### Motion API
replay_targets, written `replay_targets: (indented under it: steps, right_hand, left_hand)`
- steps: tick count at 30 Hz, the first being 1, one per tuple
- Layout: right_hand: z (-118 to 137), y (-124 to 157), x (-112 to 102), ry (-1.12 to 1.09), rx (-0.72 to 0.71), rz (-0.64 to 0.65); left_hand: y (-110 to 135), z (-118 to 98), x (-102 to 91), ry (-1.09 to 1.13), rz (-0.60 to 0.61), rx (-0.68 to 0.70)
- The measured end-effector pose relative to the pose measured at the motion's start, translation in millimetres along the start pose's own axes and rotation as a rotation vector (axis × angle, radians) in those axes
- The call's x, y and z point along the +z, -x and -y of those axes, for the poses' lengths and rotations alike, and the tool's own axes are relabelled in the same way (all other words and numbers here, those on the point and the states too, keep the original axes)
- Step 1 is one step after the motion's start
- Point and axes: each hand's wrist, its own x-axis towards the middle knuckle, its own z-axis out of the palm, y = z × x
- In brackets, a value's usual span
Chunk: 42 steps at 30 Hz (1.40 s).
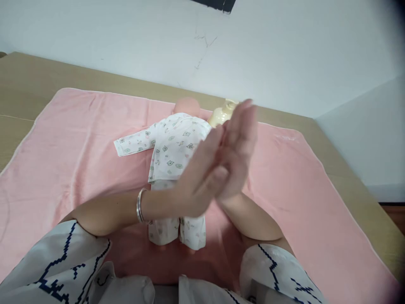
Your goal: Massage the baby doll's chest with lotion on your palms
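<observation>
A baby doll [172,152] in a white printed sleepsuit lies on a pink blanket [72,143], head toward the wall. Above its lower body my two hands are pressed palm to palm. My left hand [198,177], with a silver bangle at the wrist, has its fingers stretched flat against my right hand [238,147], whose fingers are also straight and slightly blurred. Neither hand holds anything or touches the doll. One empty sleeve of the suit [133,143] is spread out to the left.
The blanket covers a light wooden table [28,84] set against a white wall. A cream-coloured bottle-like object [221,114] lies by the doll's head, partly behind my fingers. The table's right edge drops off toward the floor.
</observation>
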Motion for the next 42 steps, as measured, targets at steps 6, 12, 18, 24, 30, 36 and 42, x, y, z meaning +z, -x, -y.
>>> replay_targets:
  steps: [6, 12, 18, 24, 30, 36, 42]
  right_hand:
    - [-41, -41, 51, -0.105, -0.023, 0.2]
    - [-82, -63, 61, 0.033, -0.021, 0.315]
    - [-67, -50, 63, 0.164, 0.115, 0.229]
    - [-70, -57, 60, 0.066, -0.074, 0.35]
    - [-70, -53, 62, 0.135, 0.112, 0.219]
    - [-57, -48, 62, 0.149, -0.082, 0.335]
    - [-82, -58, 63, 0.089, 0.153, 0.196]
  left_hand:
    - [-50, 97, -22.4, -0.026, -0.538, -0.377]
    - [-50, 147, -28.1, -0.199, -0.458, -0.24]
    - [-44, 148, -23.8, -0.183, -0.522, -0.269]
    - [-43, 150, -25.0, -0.171, -0.516, -0.267]
    - [-42, 151, -24.1, -0.17, -0.518, -0.247]
    - [-42, 155, -24.4, -0.148, -0.521, -0.263]
    - [-40, 148, -24.6, -0.161, -0.513, -0.252]
